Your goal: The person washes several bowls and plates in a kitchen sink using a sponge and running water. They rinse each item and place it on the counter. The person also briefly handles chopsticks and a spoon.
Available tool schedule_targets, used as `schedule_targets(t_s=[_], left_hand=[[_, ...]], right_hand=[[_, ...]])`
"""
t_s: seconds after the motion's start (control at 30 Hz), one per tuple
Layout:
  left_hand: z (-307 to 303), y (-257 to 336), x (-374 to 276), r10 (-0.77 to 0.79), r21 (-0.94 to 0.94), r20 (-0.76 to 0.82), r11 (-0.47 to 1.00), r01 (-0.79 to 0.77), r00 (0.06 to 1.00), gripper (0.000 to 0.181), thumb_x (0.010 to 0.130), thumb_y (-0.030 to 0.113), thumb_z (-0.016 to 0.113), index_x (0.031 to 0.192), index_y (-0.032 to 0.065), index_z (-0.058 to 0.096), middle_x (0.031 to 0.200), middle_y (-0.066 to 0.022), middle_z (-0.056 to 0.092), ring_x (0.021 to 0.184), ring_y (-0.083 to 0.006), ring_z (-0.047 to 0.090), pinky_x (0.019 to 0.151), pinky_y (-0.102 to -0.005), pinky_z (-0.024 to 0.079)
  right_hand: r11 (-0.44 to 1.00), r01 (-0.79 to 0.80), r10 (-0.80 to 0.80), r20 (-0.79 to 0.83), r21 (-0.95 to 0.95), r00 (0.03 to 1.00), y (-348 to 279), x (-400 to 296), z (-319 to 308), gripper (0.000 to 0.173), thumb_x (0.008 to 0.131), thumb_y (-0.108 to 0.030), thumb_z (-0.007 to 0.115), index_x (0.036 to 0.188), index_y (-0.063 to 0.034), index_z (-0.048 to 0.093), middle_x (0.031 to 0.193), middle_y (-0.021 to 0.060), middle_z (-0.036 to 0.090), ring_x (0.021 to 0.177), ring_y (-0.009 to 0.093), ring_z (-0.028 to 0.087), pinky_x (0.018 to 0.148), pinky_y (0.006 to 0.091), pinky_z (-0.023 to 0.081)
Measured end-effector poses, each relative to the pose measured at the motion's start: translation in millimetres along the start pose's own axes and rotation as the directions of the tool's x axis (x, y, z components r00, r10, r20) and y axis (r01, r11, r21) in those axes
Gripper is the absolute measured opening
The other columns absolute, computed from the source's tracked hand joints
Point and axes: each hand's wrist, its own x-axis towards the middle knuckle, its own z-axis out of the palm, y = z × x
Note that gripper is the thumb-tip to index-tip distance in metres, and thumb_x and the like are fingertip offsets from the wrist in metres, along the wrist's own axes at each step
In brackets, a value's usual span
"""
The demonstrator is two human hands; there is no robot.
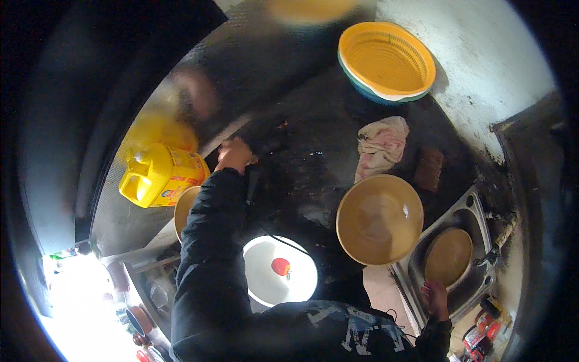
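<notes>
My left hand (pixel 236 154) reaches across the dark counter, right of a yellow plastic jug (pixel 163 174). Its fingers are blurred, and a dark object partly shows just below it; I cannot tell whether the hand holds it. At lower right, my right hand (pixel 436 299) is at the near rim of a tan basin (pixel 448 255) inside the steel sink (pixel 416 267). Whether its fingers grip that rim is unclear. A larger tan bowl (pixel 380 220) stands left of the sink. Nearer me, a white basin (pixel 271 289) contains one red fruit (pixel 281 266).
A yellow colander (pixel 386 59) nests in a blue-green basin (pixel 362 88) by the wall. A crumpled cloth (pixel 383 142) and a brown block (pixel 429 169) lie behind the tan bowl. My left sleeve partly hides another tan bowl (pixel 183 210). Jars (pixel 481 332) stand below the sink's near corner.
</notes>
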Motion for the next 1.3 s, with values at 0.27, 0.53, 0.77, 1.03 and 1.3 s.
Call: schedule_targets(t_s=[0.27, 0.53, 0.77, 1.03, 1.3], left_hand=[[-16, 274, -23, 0.718, -0.389, -0.306, 0.505, -0.771, 0.625, 0.045, 0.073, 0.033, 0.062, 0.115, 0.0203, 0.053, 0.114, -0.016, 0.051, 0.109, -0.0317, 0.047, 0.088, -0.0438, 0.04], [-9, 281, -5, 0.758, -0.271, -0.197, 0.567, -0.778, 0.621, 0.045, 0.06, 0.019, 0.072, 0.103, 0.0211, 0.059, 0.103, -0.0131, 0.055, 0.095, -0.0326, 0.054, 0.077, -0.0425, 0.047], [-47, 155, 103, 0.323, -0.315, -0.64, 0.717, -0.621, 0.697, 0.036, 0.065, 0.01, 0.066, 0.1, 0.0172, 0.061, 0.104, -0.0122, 0.055, 0.101, -0.031, 0.052, 0.086, -0.0394, 0.044], [-21, 218, 127, 0.63, -0.257, -0.541, 0.507, -0.823, 0.557, 0.037, 0.072, 0.005, 0.054, 0.108, 0.0097, 0.058, 0.116, -0.0138, 0.054, 0.109, -0.0291, 0.049, 0.092, -0.0363, 0.039], [37, 200, 4, 0.839, -0.411, -0.46, 0.09, -0.907, 0.292, 0.034, 0.062, 0.0, 0.057, 0.093, 0.0135, 0.062, 0.112, -0.0099, 0.052, 0.11, -0.0305, 0.045, 0.095, -0.0404, 0.034]], right_hand=[[0.983, -0.01, -0.001, 0.061, 0.183, 0.998, 27, 16, -23, 0.02, 0.083, -0.016, 0.053, 0.101, -0.0103, 0.048, 0.086, 0.0075, 0.057, 0.075, 0.018, 0.056, 0.057, 0.0275, 0.045], [0.996, 0.08, -0.08, -0.009, -0.026, 0.997, 39, 15, -23, 0.025, 0.084, -0.018, 0.051, 0.106, -0.0073, 0.048, 0.087, 0.0082, 0.057, 0.069, 0.016, 0.057, 0.056, 0.0257, 0.046], [0.999, 0.032, -0.032, -0.01, -0.017, 0.999, 46, 16, -18, 0.03, 0.085, -0.019, 0.05, 0.111, -0.0057, 0.047, 0.084, 0.0078, 0.059, 0.069, 0.015, 0.058, 0.054, 0.0253, 0.046], [0.703, 0.321, -0.292, 0.154, -0.635, 0.944, 79, 37, -42, 0.021, 0.083, -0.02, 0.051, 0.095, -0.0041, 0.057, 0.081, 0.0064, 0.059, 0.068, 0.013, 0.057, 0.053, 0.0237, 0.044], [0.988, 0.153, -0.153, 0.04, 0.005, 0.987, 30, 14, 0, 0.024, 0.082, -0.015, 0.054, 0.102, -0.0023, 0.05, 0.077, 0.0057, 0.057, 0.06, 0.011, 0.051, 0.053, 0.0218, 0.042]])
